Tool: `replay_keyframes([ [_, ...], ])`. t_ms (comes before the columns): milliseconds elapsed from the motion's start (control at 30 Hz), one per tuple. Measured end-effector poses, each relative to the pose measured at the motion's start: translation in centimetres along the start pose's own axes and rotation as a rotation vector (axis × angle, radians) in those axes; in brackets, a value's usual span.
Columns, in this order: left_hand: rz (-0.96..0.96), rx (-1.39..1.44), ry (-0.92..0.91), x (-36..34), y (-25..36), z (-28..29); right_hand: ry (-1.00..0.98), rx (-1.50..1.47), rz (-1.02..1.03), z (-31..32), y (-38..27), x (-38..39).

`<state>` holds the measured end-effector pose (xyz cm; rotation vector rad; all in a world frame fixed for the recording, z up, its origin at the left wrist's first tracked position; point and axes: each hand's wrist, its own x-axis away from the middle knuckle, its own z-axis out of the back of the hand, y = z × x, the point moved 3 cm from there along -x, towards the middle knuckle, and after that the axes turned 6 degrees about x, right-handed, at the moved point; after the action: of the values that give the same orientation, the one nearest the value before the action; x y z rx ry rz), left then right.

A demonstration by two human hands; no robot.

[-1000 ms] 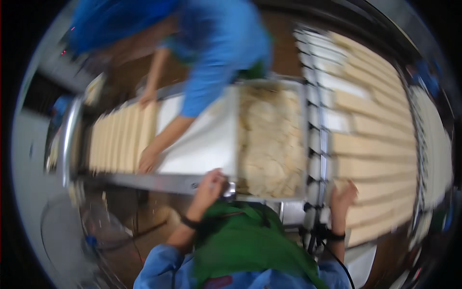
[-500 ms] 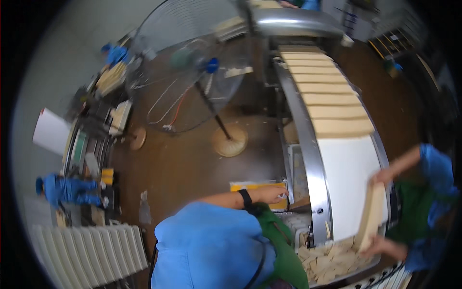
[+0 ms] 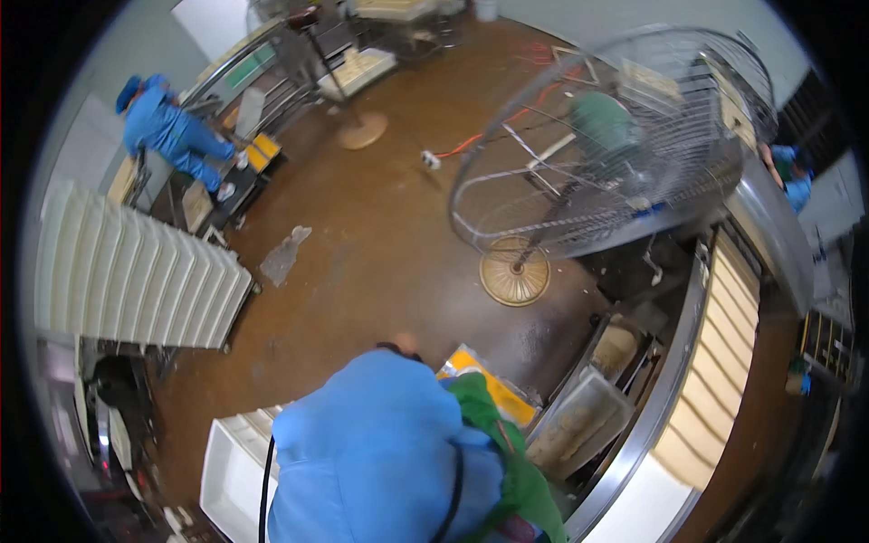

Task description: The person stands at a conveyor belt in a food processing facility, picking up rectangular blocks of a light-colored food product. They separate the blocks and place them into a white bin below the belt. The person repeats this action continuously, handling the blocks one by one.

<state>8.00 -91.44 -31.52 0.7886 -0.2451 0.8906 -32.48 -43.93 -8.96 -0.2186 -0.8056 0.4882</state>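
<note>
My left hand (image 3: 405,343) shows only as a small, smeared patch beyond my blue sleeve (image 3: 376,421), next to a black wristband (image 3: 389,347). Its fingers cannot be made out, nor whether they hold anything. Closest to it on the right lies a yellow-orange panel (image 3: 498,387) with a pale edge, low by the conveyor. My green apron (image 3: 489,434) covers part of that panel. My right hand is out of the picture. On the conveyor (image 3: 625,484), cream-coloured dough strips (image 3: 715,380) lie in a row across the white belt.
A big wire-caged fan (image 3: 615,154) stands on a round base (image 3: 514,271). Under the conveyor sits a clear bin (image 3: 584,425). White trays (image 3: 136,271) are stacked at left; another white tray (image 3: 240,475) is beside me. A co-worker (image 3: 176,131) in blue stands far left.
The view has swung left, so the conveyor slid to the right. The co-worker's hands holding a dough strip have left the picture. My left hand has drawn back from the yellow panel.
</note>
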Motion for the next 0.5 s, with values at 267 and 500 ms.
replay_keyframes([
  [267, 0.383, 0.316, 0.058, 5.2, -0.5, -0.3, -0.266, 0.209, 0.174, 2.4, -8.6, -14.7],
  [500, 0.294, 0.741, 1.272, 17.4, 7.2, 21.5, -0.377, 0.318, 0.258, 3.9, -11.9, -22.0],
])
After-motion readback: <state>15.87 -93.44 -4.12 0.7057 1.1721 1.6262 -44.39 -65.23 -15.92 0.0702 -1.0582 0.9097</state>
